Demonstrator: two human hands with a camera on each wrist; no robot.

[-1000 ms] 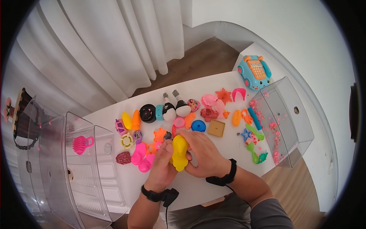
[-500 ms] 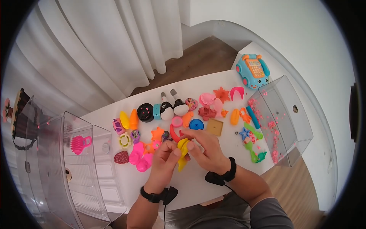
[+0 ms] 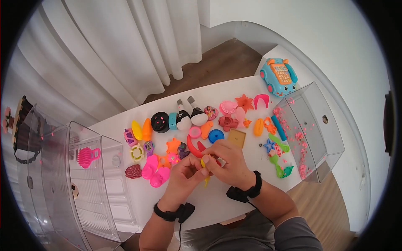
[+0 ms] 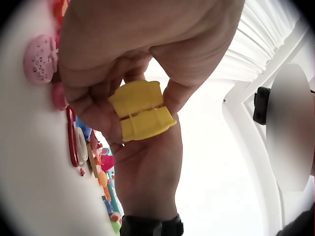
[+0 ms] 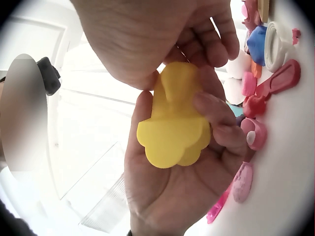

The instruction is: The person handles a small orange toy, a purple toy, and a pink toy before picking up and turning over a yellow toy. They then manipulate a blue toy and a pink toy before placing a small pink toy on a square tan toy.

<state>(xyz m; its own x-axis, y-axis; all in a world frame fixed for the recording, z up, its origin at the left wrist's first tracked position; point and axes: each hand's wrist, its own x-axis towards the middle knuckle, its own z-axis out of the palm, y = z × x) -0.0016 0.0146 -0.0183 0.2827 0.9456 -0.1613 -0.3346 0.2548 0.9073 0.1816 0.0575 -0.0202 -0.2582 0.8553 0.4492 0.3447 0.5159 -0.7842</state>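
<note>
Between both hands is a small yellow plastic toy (image 5: 172, 142) with a scalloped end. Its other side, in the left wrist view, shows two shallow sections split by a narrow slit. My left hand (image 3: 184, 178) grips the toy, thumb on one edge and fingers curled at the other. The right hand (image 3: 231, 165) pinches its far end with thumb and fingers. In the head view most of the toy is hidden by the fingers. Just beyond the hands lie a red curved piece (image 3: 192, 147) and a dark purple toy (image 3: 182, 150).
Many toys cover the white table (image 3: 251, 180), among them pink shoes (image 3: 150, 167), a blue lid (image 3: 216, 136) and a tan square tray (image 3: 237, 138). Clear bins stand left (image 3: 90, 188) and right (image 3: 322, 138). A toy telephone (image 3: 279, 77) is at the back right.
The yellow toy has been turned from its broad face toward its edge, so less of it shows in the head view. The hands have drawn closer together around it.
</note>
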